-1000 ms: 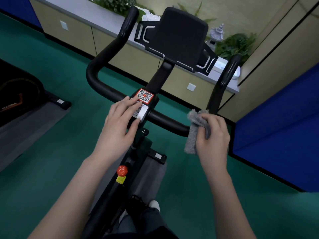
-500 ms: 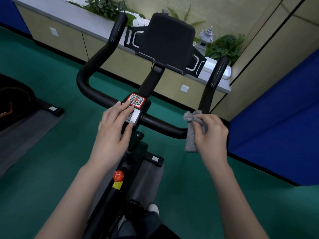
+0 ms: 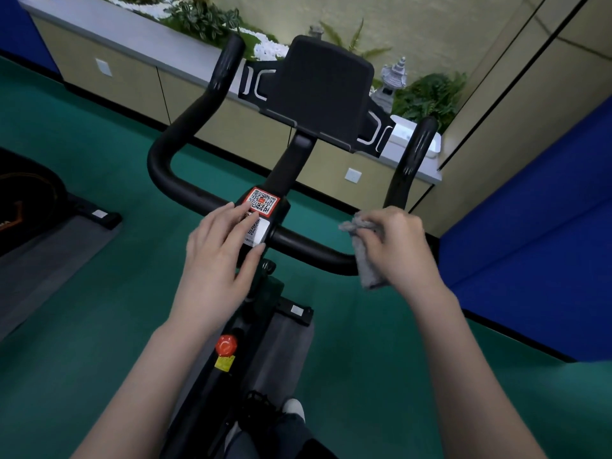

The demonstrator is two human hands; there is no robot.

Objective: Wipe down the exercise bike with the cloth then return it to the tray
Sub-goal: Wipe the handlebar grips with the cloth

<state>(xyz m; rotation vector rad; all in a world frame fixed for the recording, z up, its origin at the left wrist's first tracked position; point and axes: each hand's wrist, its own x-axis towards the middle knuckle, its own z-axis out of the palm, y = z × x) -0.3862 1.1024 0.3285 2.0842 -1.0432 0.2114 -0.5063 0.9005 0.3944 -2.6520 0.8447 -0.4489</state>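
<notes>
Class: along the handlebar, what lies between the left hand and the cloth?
Head view: only bare black handlebar lies between the left hand and the cloth held by the right hand.

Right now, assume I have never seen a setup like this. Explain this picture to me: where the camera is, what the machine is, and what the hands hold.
There is no robot here. The single picture comes from a camera worn on a person's head, looking forward and down at their own arms. The black machine is an exercise bike. Its handlebar curves up on both sides, with a dark console above. The left hand lies flat, fingers straight, on the labels just below the QR sticker. The right hand grips a grey cloth held against the bar's right bend. A white tray sits on the ledge behind, near plants.
</notes>
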